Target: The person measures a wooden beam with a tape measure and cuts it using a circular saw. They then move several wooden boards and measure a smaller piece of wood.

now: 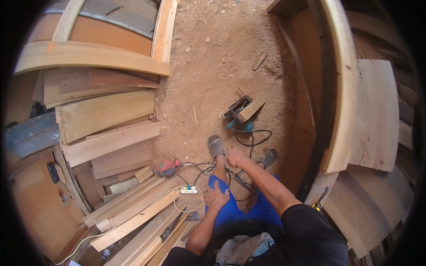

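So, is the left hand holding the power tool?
No, the left hand rests on the blue shorts; the power tool lies ahead.

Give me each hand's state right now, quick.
Left hand: open, resting on the blue shorts.
Right hand: low near the left sandal; grip cannot be told.

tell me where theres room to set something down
Most room: sawdusty floor beyond the teal power tool, between the left boards and right wooden frame, though wood scraps lie scattered. Crowded: around the sandals, with cables, red tool and white power strip.
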The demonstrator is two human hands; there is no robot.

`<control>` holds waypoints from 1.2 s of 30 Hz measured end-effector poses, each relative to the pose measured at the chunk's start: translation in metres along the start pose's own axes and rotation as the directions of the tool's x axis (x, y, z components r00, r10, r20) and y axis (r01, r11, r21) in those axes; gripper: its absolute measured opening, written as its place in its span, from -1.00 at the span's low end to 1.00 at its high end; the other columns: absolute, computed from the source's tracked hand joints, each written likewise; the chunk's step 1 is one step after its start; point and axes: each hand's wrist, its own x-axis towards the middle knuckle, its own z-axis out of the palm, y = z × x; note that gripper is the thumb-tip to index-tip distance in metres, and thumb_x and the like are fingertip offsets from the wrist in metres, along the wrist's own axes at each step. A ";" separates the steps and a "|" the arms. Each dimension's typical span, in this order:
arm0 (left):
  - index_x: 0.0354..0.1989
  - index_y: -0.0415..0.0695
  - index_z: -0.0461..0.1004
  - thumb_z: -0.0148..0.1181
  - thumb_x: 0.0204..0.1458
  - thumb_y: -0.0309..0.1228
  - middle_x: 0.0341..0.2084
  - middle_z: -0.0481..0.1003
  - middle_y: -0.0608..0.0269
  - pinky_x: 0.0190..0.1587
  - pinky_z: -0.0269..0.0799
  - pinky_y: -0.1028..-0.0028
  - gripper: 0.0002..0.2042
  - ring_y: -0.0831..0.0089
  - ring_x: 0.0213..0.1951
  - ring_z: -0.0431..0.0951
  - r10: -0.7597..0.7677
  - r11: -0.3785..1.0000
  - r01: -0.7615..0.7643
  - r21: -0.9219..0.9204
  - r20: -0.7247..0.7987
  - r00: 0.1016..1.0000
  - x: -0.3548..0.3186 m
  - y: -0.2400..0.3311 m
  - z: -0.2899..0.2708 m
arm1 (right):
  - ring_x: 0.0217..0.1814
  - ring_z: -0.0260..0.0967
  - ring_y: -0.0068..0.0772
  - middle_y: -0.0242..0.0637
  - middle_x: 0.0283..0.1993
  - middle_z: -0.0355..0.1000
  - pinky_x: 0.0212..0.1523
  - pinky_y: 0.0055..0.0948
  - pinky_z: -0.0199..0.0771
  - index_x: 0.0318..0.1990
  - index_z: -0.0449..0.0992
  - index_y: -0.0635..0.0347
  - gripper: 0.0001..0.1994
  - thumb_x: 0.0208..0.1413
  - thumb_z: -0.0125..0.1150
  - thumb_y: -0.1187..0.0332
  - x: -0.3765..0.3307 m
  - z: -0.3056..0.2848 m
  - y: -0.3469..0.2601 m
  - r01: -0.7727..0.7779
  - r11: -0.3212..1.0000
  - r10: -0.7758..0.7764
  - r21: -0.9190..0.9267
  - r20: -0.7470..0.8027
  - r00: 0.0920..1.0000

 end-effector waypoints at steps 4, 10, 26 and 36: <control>0.31 0.00 0.26 0.23 -0.03 -0.03 0.30 0.10 -0.23 0.27 0.12 -0.09 -0.31 -0.26 0.27 0.14 -0.019 0.996 -0.001 -0.085 -0.241 0.970 0.019 -0.003 0.008 | 0.06 0.37 0.09 0.08 -0.01 0.38 0.04 -0.14 0.37 0.03 0.43 0.35 -0.57 0.07 0.17 0.23 0.114 0.035 0.031 0.104 0.915 -0.195 -0.390 -0.201 0.960; 0.17 -0.04 0.39 0.26 -0.11 -0.08 0.24 0.18 -0.21 0.22 0.14 -0.10 -0.39 -0.26 0.18 0.20 -0.062 0.991 0.007 -0.132 -0.420 0.905 0.041 -0.020 0.017 | 0.12 0.36 -0.05 0.02 0.02 0.41 0.11 -0.15 0.25 0.03 0.45 0.28 -0.59 0.13 0.14 0.18 0.247 0.049 0.094 0.028 0.771 -0.151 -0.636 -0.140 0.979; 0.19 -0.06 0.40 0.16 0.00 -0.05 0.25 0.20 -0.21 0.23 0.16 -0.07 -0.42 -0.26 0.17 0.24 -0.014 0.989 -0.043 -0.143 -0.371 0.929 0.034 -0.026 0.003 | -0.05 0.59 -0.14 -0.10 -0.16 0.61 -0.12 -0.25 0.58 -0.20 0.68 0.14 -0.76 -0.03 0.24 0.34 0.114 -0.092 0.088 -0.192 0.833 0.165 -0.519 -0.099 0.981; 0.12 -0.24 0.40 0.15 0.07 -0.06 0.08 0.41 -0.21 0.21 0.28 0.08 -0.44 -0.14 0.12 0.42 0.362 0.745 -0.535 -0.398 -0.433 0.826 0.068 -0.042 -0.021 | -0.31 0.50 -0.03 -0.03 -0.32 0.52 -0.22 -0.12 0.45 -0.11 0.49 0.33 -0.64 -0.09 0.23 0.35 -0.216 -0.127 -0.022 0.170 0.956 -0.007 0.237 -0.563 0.826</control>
